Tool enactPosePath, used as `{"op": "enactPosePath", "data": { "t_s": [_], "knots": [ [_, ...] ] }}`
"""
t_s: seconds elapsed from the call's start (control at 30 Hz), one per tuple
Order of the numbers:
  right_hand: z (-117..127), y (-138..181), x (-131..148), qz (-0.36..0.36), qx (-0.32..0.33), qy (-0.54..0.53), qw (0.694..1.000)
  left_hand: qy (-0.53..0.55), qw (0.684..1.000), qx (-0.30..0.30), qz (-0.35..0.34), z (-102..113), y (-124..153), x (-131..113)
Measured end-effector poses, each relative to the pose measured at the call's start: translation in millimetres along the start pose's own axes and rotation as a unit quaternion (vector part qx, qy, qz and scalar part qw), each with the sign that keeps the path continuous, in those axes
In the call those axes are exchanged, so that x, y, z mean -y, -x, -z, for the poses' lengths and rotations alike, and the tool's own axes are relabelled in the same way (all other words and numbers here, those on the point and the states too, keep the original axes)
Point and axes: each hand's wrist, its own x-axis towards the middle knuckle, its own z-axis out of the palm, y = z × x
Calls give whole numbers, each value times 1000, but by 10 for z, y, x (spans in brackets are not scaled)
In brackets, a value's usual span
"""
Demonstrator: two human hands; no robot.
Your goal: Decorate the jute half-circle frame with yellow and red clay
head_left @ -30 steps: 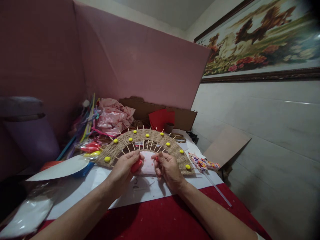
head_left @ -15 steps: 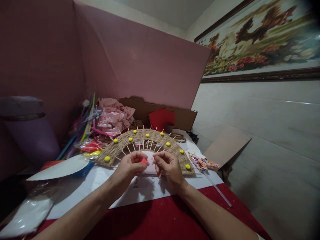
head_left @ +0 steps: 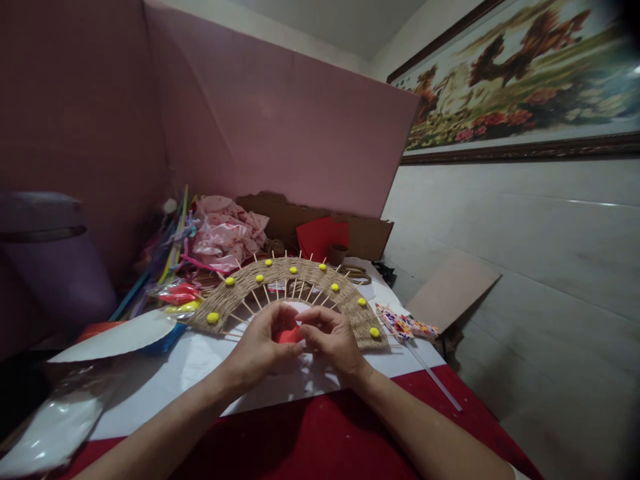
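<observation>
A small red lump (head_left: 287, 335) sits between my two hands, just in front of a woven jute arch (head_left: 285, 275). My left hand (head_left: 260, 343) curls around the lump from the left. My right hand (head_left: 333, 339) pinches it from the right with fingertips pressed together. The arch is a half ring of twine with wooden sticks fanning out and several yellow dots on it. It lies on white paper (head_left: 210, 363) over a red tabletop (head_left: 320, 440).
Pipe cleaners (head_left: 167, 250), pink fabric (head_left: 227, 233), a cardboard box (head_left: 350, 230) with red paper (head_left: 323, 239) stand behind the arch. A white paper plate (head_left: 117, 337) and a plastic bag (head_left: 55, 427) lie left. Patterned sticks (head_left: 407, 328) lie right, near the tiled wall.
My hands have drawn together and slightly toward me, closing around the red lump. A second ago the left hand held it alone, a little apart from the right.
</observation>
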Motion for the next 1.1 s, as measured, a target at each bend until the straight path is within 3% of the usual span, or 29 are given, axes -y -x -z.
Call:
{"op": "enactPosePath", "data": {
  "t_s": [0.17, 0.3, 0.53, 0.7, 0.8, 1.1],
  "knots": [
    [-2, 21, 11, 86, 15, 98, 991, -9, 1000, -14, -5, 22, 19, 44],
    [4, 28, -8, 96, 20, 107, 989, -40, 999, -8, -22, 32, 18, 44],
    [-5, 22, -70, 3, 37, -14, 999, -51, 998, -23, 3, 0, 12, -53],
    [24, -30, -82, -27, -35, -110, 993, -25, 997, -64, 40, 16, 22, -78],
    [45, -54, -89, -40, -58, -114, 991, -18, 996, -70, 51, 44, 16, -57],
    [9, -23, -63, -43, -2, -35, 998, -87, 995, -40, -12, 56, 4, -25]
  ]
}}
